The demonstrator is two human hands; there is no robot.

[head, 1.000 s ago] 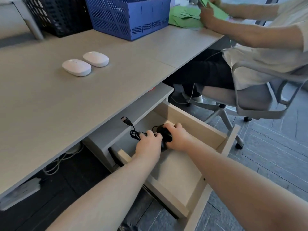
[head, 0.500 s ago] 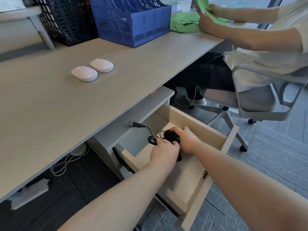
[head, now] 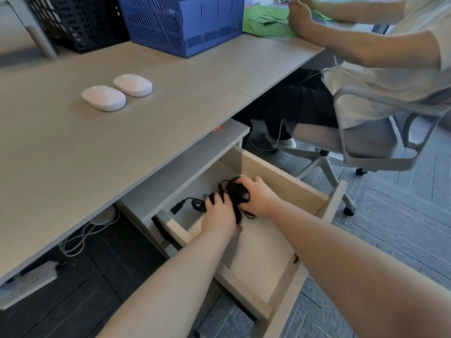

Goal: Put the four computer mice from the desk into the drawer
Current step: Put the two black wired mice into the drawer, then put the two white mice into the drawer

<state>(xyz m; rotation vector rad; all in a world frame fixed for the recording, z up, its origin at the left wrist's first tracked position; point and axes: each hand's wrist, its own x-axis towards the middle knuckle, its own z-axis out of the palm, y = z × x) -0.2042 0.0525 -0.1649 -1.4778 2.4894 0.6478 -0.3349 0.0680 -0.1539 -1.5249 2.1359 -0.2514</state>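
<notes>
Both hands are down inside the open pale wooden drawer (head: 280, 181), which is pulled out from under the grey tabletop (head: 73, 147). The right hand (head: 258, 200) has its grip curled over a black corded computer mouse (head: 238, 189), fingers wrapped on its top and far side. Just beside it, to its left and touching, the left hand (head: 218, 217) presses down on a second black corded mouse (head: 214, 197), of which only a dark sliver shows past the fingertips; its grip looks closed on the mouse, though the hand hides most of it. A tangle of black cable with a USB plug (head: 177, 208) trails away from the left grip toward the drawer's back corner. Up on the tabletop, well apart from both grips and farther away from them, two white oval wireless mice (head: 103, 98) (head: 133, 85) lie side by side, nearly touching. Beyond those stands a blue perforated plastic file rack (head: 185, 23).
</notes>
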